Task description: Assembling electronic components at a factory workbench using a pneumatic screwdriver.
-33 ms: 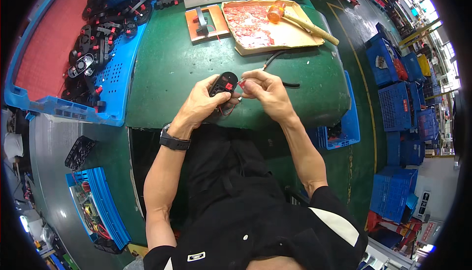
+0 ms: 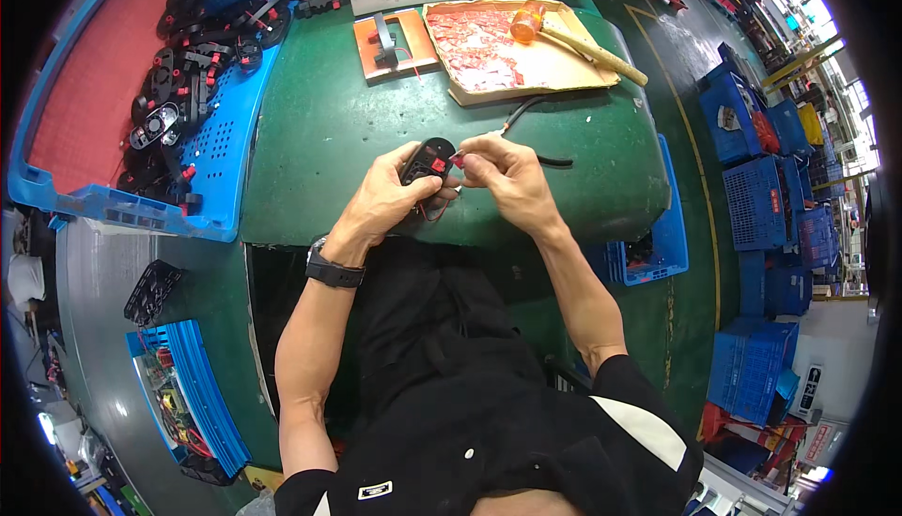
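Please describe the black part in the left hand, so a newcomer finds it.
Toward the near edge of the green table, find the left hand. It holds the black part, round-ended, with a red piece on its face. Unlike the dark components piled in the blue crate, this one is held.

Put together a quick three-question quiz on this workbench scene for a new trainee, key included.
1. Multiple choice: What does the left grip hold?
A) a screwdriver
B) a black oval casing
C) a blue crate

2. True or false: The orange-headed mallet rests on the cardboard tray.

3. Open: On which side is the black watch worn?

Key:
1. B
2. True
3. Left
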Available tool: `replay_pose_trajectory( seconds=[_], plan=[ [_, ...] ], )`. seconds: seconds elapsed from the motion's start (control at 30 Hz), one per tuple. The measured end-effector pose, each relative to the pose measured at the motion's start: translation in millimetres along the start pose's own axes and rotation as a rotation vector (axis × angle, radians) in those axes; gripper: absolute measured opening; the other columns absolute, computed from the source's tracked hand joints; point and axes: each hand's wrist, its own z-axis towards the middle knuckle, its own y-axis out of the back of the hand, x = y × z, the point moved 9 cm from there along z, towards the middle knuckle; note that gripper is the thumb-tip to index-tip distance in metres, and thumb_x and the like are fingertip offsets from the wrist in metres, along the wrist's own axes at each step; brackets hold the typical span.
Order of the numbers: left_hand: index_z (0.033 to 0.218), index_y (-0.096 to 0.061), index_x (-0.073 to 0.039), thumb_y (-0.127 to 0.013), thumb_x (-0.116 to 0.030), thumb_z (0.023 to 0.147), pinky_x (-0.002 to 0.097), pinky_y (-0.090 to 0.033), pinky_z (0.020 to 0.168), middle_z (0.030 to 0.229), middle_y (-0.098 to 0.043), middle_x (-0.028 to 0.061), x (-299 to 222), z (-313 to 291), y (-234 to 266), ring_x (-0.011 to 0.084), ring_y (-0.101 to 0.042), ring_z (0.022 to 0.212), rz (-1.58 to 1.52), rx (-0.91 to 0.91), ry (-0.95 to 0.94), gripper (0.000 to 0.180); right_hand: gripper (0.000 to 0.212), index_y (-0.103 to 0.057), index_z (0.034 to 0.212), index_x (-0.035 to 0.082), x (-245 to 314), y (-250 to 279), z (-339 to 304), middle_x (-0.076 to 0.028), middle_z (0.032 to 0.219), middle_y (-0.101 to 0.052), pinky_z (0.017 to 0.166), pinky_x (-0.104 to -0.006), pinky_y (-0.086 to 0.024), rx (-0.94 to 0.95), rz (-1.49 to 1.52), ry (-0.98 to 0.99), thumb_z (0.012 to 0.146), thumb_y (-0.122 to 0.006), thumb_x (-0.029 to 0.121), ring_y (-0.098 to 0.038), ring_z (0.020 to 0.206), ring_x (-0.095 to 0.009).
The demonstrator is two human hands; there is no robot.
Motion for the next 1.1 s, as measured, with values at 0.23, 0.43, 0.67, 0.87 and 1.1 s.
replay_pose_trajectory(
  seconds=[0.23, 0.43, 0.67, 0.87, 1.1],
  plan=[
    [0.113, -0.061, 0.001, -0.063, -0.003, 0.091, 0.025, -0.054, 0.074, 0.092, -0.067, 0.0033, -1, 2, -4, 0.0089, -0.065, 0.082, 0.127, -0.013, -0.045, 0.022, 0.015, -0.07, 0.102, -0.006, 2, -16, 6, -0.005, 0.087, -0.071, 0.063, -0.0249, -0.055, -0.006, -0.212, 0.088, 0.098, -0.063, 0.005, -0.066, 0.077, -0.009],
    [0.108, -0.062, 0.001, -0.059, -0.004, 0.091, 0.0215, -0.049, 0.072, 0.089, -0.063, -0.0014, 3, 6, 8, 0.0044, -0.056, 0.082, 0.219, -0.112, -0.137, 0.018, 0.013, -0.07, 0.098, -0.005, 19, -25, 1, -0.017, 0.076, -0.07, 0.059, -0.0313, -0.052, -0.167, -0.446, 0.239, 0.093, -0.065, 0.006, -0.069, 0.066, -0.019],
    [0.097, -0.063, 0.003, -0.058, -0.006, 0.089, 0.0234, -0.044, 0.065, 0.081, -0.059, -0.0015, 8, 8, 18, 0.0055, -0.051, 0.075, 0.163, -0.166, -0.183, 0.013, 0.012, -0.071, 0.096, -0.004, 20, -33, 0, -0.017, 0.082, -0.072, 0.062, -0.0322, -0.053, -0.277, -0.451, 0.35, 0.093, -0.064, 0.005, -0.071, 0.071, -0.023],
    [0.105, -0.065, 0.002, -0.056, -0.003, 0.091, 0.0223, -0.046, 0.069, 0.089, -0.064, -0.0012, 7, 9, 14, 0.0046, -0.055, 0.08, 0.178, -0.116, -0.153, 0.017, 0.011, -0.069, 0.094, -0.003, 25, -37, -5, -0.019, 0.084, -0.071, 0.065, -0.038, -0.054, -0.289, -0.516, 0.433, 0.092, -0.062, 0.005, -0.07, 0.074, -0.034],
    [0.1, -0.066, 0.003, -0.057, -0.004, 0.09, 0.0217, -0.043, 0.062, 0.082, -0.062, -0.001, 6, 13, 14, 0.0044, -0.051, 0.073, 0.127, -0.182, -0.188, 0.015, 0.009, -0.069, 0.094, -0.005, 28, -36, -5, -0.019, 0.08, -0.071, 0.059, -0.0323, -0.053, -0.347, -0.61, 0.475, 0.09, -0.066, 0.003, -0.071, 0.068, -0.028]
  ],
)
